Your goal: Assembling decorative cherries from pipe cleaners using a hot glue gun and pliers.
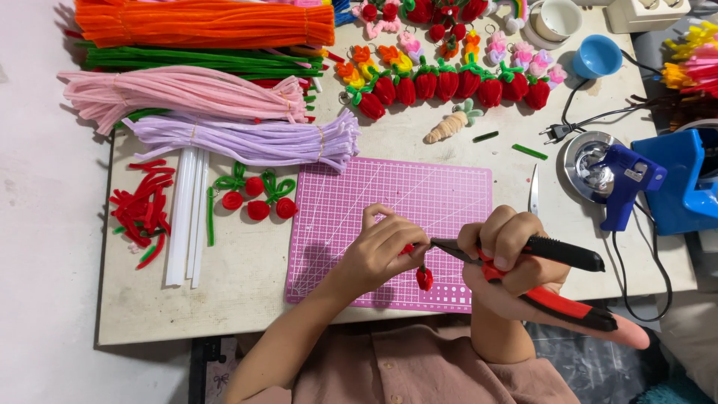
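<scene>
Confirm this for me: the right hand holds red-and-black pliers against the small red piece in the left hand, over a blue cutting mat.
One detail is wrong: the cutting mat is pink, not blue, as the head view shows. The rest holds: the right hand holds red-and-black pliers against the small red piece in the left hand.

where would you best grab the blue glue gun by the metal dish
Probably by the glue gun's handle, coming from the table's near edge: the handle points down toward the person and looks bare, while the nozzle end faces the metal dish and the cord trails off beyond it.
</scene>
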